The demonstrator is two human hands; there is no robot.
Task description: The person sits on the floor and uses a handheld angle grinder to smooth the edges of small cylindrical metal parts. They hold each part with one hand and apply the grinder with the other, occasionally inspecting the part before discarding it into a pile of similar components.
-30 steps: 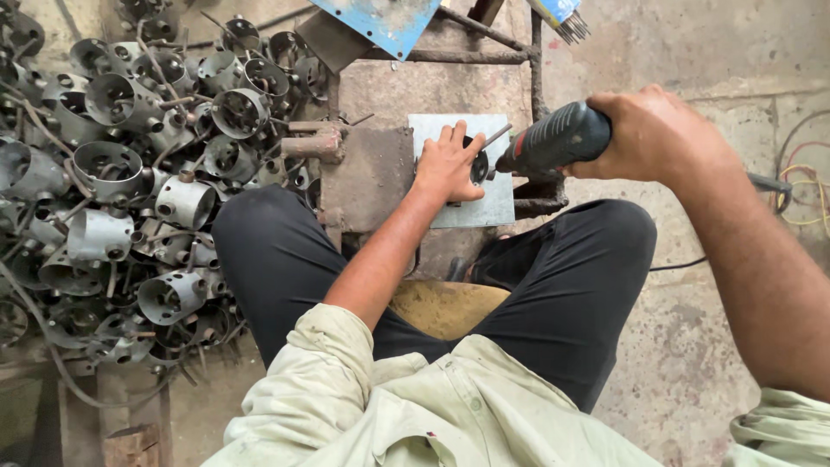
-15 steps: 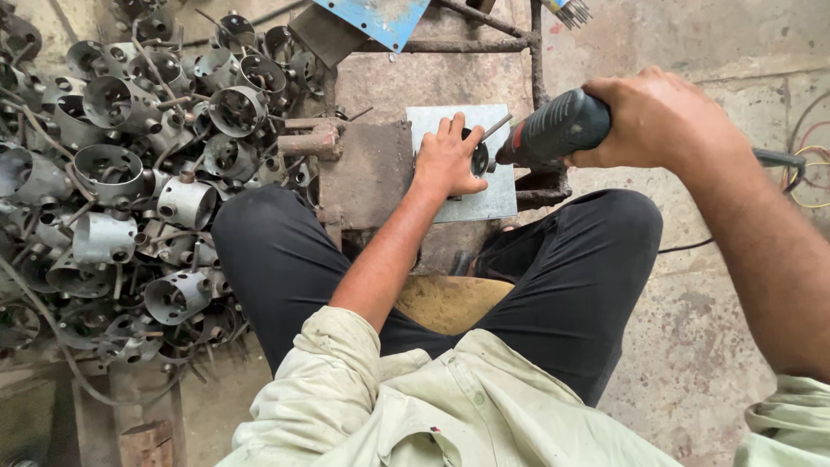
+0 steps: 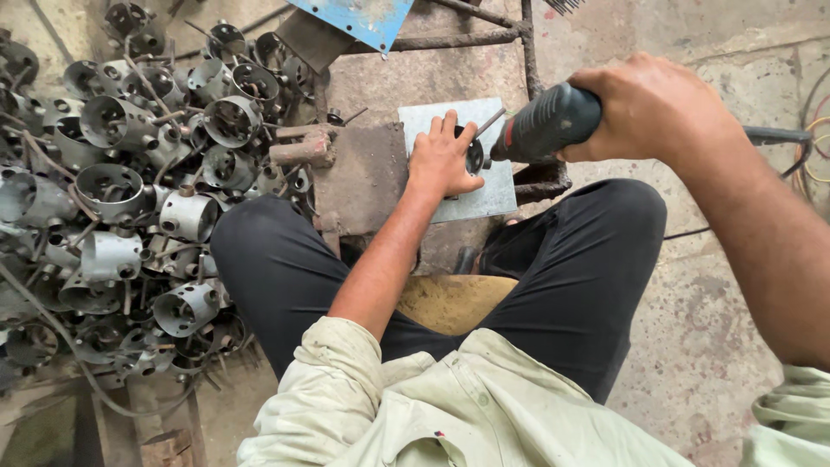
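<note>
The left hand (image 3: 443, 160) lies flat, fingers spread, pressing on a small pale metal sheet (image 3: 484, 195) that rests on a rusty steel block (image 3: 367, 182) between the person's knees. The right hand (image 3: 648, 108) is closed tight around the dark body of a handheld power grinder (image 3: 545, 125), whose head meets the sheet just beside the left fingertips; its disc is mostly hidden by that hand. A cable (image 3: 774, 136) trails from the tool's rear toward the right. At the block's left edge sits a short rusty pipe stub (image 3: 298, 151). Further left, a heap of grey metal cylindrical housings (image 3: 112, 190) covers the floor. A blue painted plate (image 3: 359, 17) lies beyond the block's far edge, on a rusty bar frame (image 3: 527, 52).
</note>
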